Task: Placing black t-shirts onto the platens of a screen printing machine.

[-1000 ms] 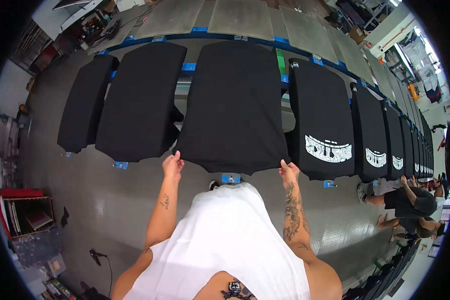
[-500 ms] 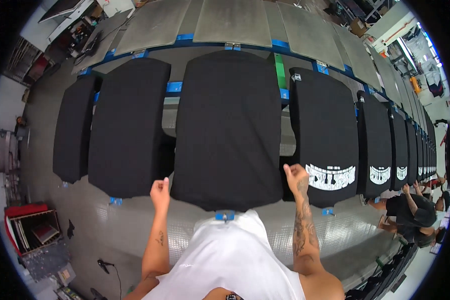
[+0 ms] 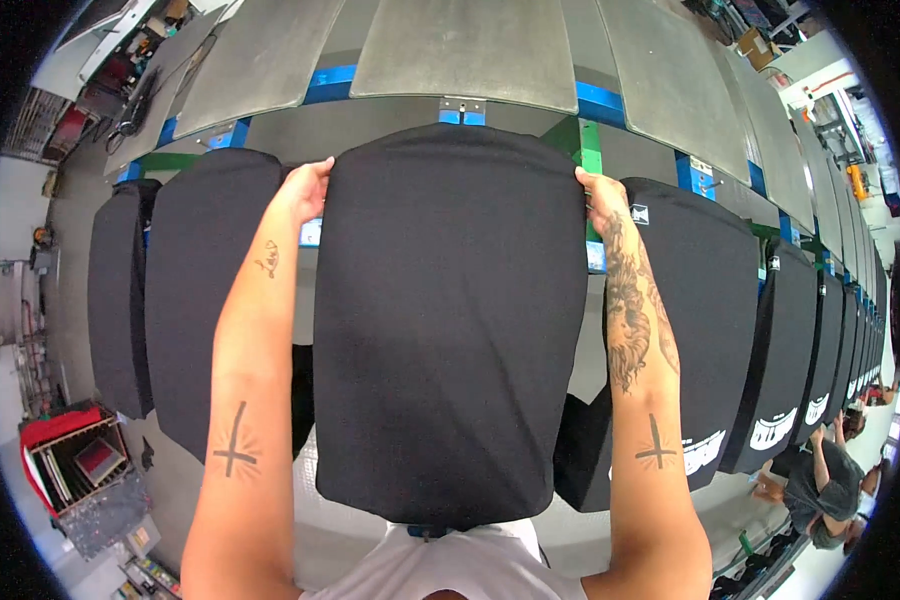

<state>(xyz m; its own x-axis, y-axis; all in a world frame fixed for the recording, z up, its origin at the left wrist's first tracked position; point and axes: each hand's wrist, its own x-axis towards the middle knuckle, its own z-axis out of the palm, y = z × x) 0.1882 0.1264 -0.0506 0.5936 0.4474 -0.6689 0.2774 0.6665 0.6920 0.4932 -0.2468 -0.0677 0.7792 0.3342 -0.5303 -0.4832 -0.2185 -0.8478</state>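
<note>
Directly in front of me a black T-shirt (image 3: 450, 310) is stretched over a flat printing pallet, its visible face plain. My left hand (image 3: 312, 190) is at the shirt's far left edge, fingers closed on the cloth there. At the far right edge my right hand (image 3: 604, 200) grips the fabric in the same way, fingertips partly hidden by the edge. Both arms reach forward along the sides of the shirt. A dark sleeve (image 3: 582, 448) hangs beside the pallet at the near right.
Bare metal pallets (image 3: 465, 50) stand in a row beyond, on a blue-jointed frame. Another plain black shirt (image 3: 210, 300) lies to the left. To the right, black shirts (image 3: 695, 290) carry white prints. Another person (image 3: 820, 485) stands at the far right. A red-edged crate (image 3: 75, 455) sits lower left.
Both hands have moved forward from the shirt's near corners to its far edges and now grip it there. My view has moved closer to the pallets, and the creases in the shirt look smoother.
</note>
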